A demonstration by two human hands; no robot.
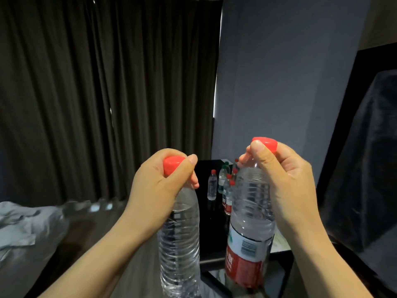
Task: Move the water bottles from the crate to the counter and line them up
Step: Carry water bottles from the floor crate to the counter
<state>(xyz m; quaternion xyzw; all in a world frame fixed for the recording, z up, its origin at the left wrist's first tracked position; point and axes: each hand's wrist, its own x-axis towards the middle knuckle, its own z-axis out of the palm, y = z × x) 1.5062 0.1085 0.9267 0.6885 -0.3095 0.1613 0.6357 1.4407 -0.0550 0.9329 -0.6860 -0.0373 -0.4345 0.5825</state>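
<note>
I see my left hand clamped round the red cap of an unlabelled bottle at lower centre. My right hand pinches the cap of a labelled bottle: red-and-white band, barcode, writing unreadable. Between them, more bottles stand clustered on the dark counter, with a dark curtain filling the left.

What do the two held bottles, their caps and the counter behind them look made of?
The unlabelled bottle and the labelled bottle: thin clear plastic, glossy; the ribbed walls show the background through. The left cap and right cap: opaque red plastic, smooth, slight sheen. The counter: black and glossy, maybe glass or lacquer; it seems to mirror the standing bottles.
</note>
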